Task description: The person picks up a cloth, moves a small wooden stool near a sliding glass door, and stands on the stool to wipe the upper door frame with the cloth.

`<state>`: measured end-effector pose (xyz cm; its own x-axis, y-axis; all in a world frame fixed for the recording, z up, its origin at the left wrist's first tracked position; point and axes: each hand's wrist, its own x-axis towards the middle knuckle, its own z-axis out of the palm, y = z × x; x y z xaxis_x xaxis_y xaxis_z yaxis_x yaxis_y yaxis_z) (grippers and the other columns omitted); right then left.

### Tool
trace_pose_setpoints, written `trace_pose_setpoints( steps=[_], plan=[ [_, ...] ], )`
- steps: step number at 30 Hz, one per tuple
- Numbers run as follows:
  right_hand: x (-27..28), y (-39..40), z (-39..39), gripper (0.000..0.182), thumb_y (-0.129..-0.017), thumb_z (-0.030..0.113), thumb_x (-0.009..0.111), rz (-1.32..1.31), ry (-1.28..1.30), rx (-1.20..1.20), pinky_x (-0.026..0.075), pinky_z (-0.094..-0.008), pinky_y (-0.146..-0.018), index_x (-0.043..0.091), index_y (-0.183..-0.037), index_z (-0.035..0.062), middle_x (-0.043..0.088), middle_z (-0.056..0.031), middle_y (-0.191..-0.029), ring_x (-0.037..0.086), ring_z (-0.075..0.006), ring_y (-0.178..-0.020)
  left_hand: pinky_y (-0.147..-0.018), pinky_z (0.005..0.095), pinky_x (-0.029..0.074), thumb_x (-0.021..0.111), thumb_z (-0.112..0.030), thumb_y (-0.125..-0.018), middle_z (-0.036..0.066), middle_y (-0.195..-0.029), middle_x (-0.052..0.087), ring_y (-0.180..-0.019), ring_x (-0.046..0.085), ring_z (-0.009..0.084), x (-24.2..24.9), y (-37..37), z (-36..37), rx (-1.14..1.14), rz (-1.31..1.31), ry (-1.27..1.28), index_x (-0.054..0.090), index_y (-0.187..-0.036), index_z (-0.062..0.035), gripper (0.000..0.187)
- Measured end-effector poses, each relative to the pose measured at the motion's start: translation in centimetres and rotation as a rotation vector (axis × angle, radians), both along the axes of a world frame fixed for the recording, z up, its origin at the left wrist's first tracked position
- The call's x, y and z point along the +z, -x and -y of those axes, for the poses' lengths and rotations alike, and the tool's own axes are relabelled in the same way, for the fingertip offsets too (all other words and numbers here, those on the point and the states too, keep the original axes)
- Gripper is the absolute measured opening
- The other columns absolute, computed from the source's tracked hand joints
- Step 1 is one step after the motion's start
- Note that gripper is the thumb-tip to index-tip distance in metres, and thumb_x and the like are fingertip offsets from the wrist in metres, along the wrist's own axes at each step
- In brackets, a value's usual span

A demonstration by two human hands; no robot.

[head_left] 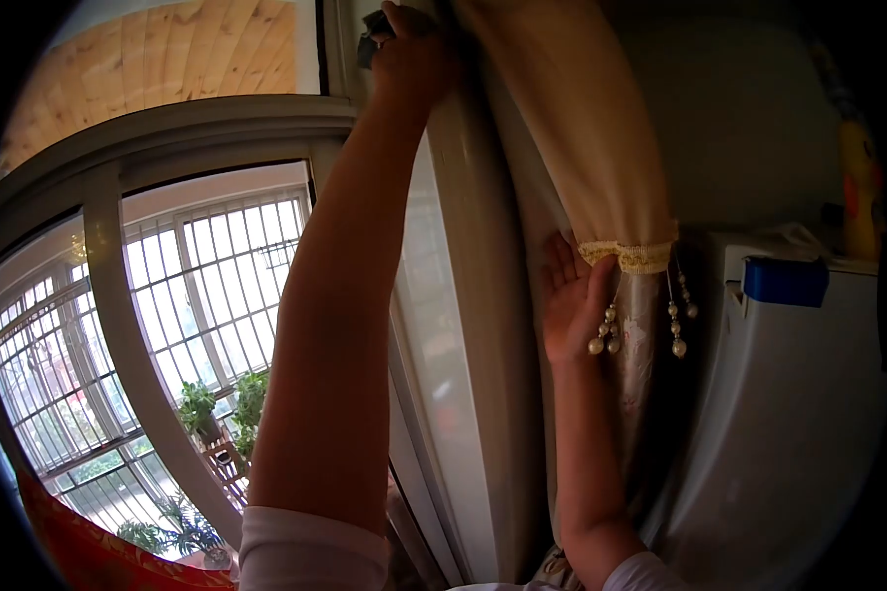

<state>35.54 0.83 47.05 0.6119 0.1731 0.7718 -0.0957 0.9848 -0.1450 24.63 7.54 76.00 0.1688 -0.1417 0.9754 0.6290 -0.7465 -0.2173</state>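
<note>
My left hand [414, 61] is raised high against the pale frame [458, 197] beside the glass door. Its fingers are closed on a dark cloth [389, 25], only part of which shows. Lower and to the right, my right hand [573, 313] rests at the edge of the beige curtain [591, 128], palm showing and fingers stretched out. Its thumb lies near the gold trimmed tieback [640, 256], from which strings of pearl-like beads [677, 325] hang.
On the right stands a white appliance [778, 414] with a blue item [786, 282] on its top edge. Left are sliding glass doors [108, 295], with barred windows and potted plants [197, 409] beyond. Red fabric [98, 547] shows at lower left.
</note>
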Motion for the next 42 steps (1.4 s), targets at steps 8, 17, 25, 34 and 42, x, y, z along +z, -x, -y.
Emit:
trace_pose_setpoints(
  steps=[8, 17, 25, 34, 42],
  plan=[
    [-0.3, 1.2, -0.9, 0.076, -0.084, 0.052, 0.057, 0.081, 0.013, -0.093, 0.023, -0.0360, -0.106, 0.031, -0.137, 0.0047, 0.038, -0.0096, -0.137, 0.036, -0.0233, -0.126, -0.087, 0.0468, 0.046, 0.057, -0.031, -0.080, 0.038, -0.138, 0.015, -0.110, 0.045, 0.0503, -11.0, -1.7, -1.3, -0.095, 0.246, -0.124, 0.056, -0.121, -0.0194, 0.042],
    [-2.9, 5.7, -6.5, 0.094, -0.073, 0.029, 0.070, 0.474, 0.287, -0.723, 0.027, -0.0410, -0.105, 0.015, -0.140, -0.0051, 0.031, -0.0231, -0.137, 0.033, -0.0306, -0.126, -0.087, 0.0506, 0.046, 0.051, -0.041, -0.086, 0.032, -0.139, 0.019, -0.118, 0.040, 0.0489, -4.6, -1.2, -6.9, -0.127, 0.149, -0.123, 0.042, -0.132, -0.0224, 0.051],
    [-2.4, 6.8, -4.5, 0.093, -0.074, 0.027, 0.067, 0.464, 0.511, -0.511, 0.025, -0.0396, -0.106, 0.011, -0.141, -0.0061, 0.025, -0.0245, -0.141, 0.028, -0.0321, -0.130, -0.092, 0.0461, 0.043, 0.040, -0.045, -0.089, 0.027, -0.141, 0.024, -0.117, 0.044, 0.0419, -6.5, 0.9, -6.2, -0.220, 0.185, 0.056, 0.039, -0.133, -0.0044, 0.059],
    [-3.0, 5.8, -6.1, 0.092, -0.074, 0.024, 0.065, 0.479, 0.369, -0.719, 0.020, -0.0383, -0.109, 0.011, -0.142, -0.0031, 0.023, -0.0227, -0.144, 0.024, -0.0315, -0.133, -0.080, 0.0464, 0.049, 0.052, -0.002, -0.080, 0.022, -0.133, 0.041, -0.109, 0.051, 0.0397, -14.1, 6.1, -7.2, -0.060, 0.110, -0.308, 0.051, -0.120, -0.0004, 0.039],
    [-3.2, 5.6, -6.7, 0.091, -0.078, 0.039, 0.063, 0.498, 0.277, -0.742, 0.019, -0.0412, -0.109, 0.013, -0.141, -0.0053, 0.024, -0.0254, -0.143, 0.024, -0.0352, -0.133, -0.101, 0.0508, 0.027, 0.044, -0.060, -0.083, 0.013, -0.125, 0.049, -0.112, 0.048, 0.0340, -6.0, 10.0, -7.0, 0.654, 0.082, -0.390, 0.063, -0.107, -0.0067, 0.062]
  ],
)
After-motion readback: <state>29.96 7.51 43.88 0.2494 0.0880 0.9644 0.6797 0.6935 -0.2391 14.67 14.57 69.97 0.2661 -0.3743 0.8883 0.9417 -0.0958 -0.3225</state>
